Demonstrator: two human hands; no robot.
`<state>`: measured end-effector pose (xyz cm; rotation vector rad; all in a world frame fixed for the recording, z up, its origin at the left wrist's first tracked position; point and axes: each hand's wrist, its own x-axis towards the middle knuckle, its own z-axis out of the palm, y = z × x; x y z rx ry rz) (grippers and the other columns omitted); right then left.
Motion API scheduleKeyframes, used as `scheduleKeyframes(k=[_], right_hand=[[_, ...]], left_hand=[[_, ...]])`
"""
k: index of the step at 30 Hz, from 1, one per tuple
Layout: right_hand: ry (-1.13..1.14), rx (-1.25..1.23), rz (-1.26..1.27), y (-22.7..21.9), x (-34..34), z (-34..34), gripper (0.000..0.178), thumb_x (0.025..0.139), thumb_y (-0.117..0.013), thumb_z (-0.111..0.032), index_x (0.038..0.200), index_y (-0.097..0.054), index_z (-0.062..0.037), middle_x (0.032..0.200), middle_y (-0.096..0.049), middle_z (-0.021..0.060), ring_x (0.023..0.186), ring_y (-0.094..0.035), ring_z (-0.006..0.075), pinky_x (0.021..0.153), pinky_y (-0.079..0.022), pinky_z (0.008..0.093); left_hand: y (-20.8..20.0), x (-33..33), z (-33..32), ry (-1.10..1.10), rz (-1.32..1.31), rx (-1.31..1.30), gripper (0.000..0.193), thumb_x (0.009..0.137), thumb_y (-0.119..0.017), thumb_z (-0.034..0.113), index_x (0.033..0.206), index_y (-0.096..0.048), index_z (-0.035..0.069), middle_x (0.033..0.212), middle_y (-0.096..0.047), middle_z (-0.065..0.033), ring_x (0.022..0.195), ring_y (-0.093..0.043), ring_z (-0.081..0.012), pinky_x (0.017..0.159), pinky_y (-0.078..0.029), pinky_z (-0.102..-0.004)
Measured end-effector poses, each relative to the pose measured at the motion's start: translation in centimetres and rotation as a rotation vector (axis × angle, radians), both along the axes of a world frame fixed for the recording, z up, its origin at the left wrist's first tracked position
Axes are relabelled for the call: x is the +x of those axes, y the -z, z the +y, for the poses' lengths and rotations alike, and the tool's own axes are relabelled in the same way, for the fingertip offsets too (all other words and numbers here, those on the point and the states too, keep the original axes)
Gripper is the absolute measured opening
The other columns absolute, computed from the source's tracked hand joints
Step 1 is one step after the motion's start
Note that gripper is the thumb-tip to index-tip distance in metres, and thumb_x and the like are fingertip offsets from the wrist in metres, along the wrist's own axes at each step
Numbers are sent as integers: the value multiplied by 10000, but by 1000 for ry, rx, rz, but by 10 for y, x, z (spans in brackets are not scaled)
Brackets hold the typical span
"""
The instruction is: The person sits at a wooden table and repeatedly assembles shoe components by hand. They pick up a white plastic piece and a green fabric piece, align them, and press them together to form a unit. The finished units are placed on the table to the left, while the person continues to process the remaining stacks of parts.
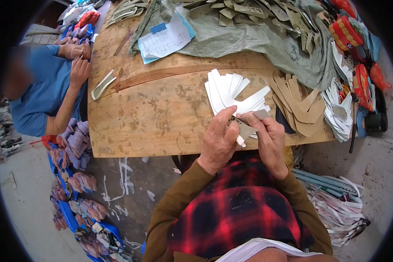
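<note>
Just past the table's front edge, my left hand [219,142] and my right hand [270,137] pinch a small grey-beige flat piece [247,130] between them. The piece looks bent or folded, and fingers cover part of it. A small white tip [240,141] shows by the left fingers; I cannot tell what it is. Right behind my hands lies a fanned stack of white U-shaped cut pieces [222,98]. Tan U-shaped cut pieces [308,109] are stacked to the right, with a dark piece [284,121] partly under them.
A heap of olive-beige strips [249,11] rests on a grey-green sheet [231,41] at the back. Clipped papers [166,41] and a pale curved piece [103,85] lie leftward. More white pieces [338,111] sit right. A co-worker in blue [41,87] sits left, beside bundled pieces [78,148].
</note>
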<state>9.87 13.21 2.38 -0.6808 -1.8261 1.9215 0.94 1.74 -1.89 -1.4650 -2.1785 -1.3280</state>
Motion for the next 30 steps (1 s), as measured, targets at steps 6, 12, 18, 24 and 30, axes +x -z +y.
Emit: scheduleKeyframes(k=[6, 12, 18, 24, 30], right_hand=[[-10, -98, -22, -11, 4, 7, 297, 1023, -489, -178, 1084, -663, 54, 1032, -704, 102, 951, -642, 129, 859, -500, 278], [82, -227, 105, -28, 14, 18, 357, 1039, -431, -209, 1195, -578, 77, 1049, -688, 160, 976, -662, 180, 881, -506, 306], [-418, -191, -40, 25, 3, 59, 315, 1019, -504, -196, 1131, -636, 67, 962, -631, 80, 776, -598, 117, 760, -484, 267], [-239, -253, 79, 26, -3, 39, 305, 1010, -533, -212, 1120, -659, 44, 880, -644, 34, 785, -586, 97, 747, -486, 244], [-112, -119, -38, 19, 5, 26, 252, 1015, -490, -159, 1021, -623, 55, 891, -671, 58, 819, -619, 97, 776, -513, 253]], left_hand=[[0, -2, 5, 26, -19, -52, 245, 758, -628, -42, 959, -500, 15, 1261, -560, -207, 1091, -604, -361, 849, -535, -421], [10, -13, 0, 3, -37, -111, 255, 794, -623, -76, 997, -490, 3, 1172, -635, -207, 933, -653, -358, 762, -539, -402], [-14, -6, -5, 98, -602, -190, 201, 908, -612, 104, 1071, -527, 23, 1070, -628, -197, 893, -632, -391, 711, -513, -436], [-16, -4, -15, 22, -410, -316, 205, 906, -615, 139, 1060, -542, 26, 1034, -631, -176, 804, -637, -368, 679, -513, -430], [-4, 7, -6, -59, -97, -316, 195, 852, -628, 51, 1024, -542, 21, 1111, -644, -153, 858, -654, -346, 676, -527, -415]])
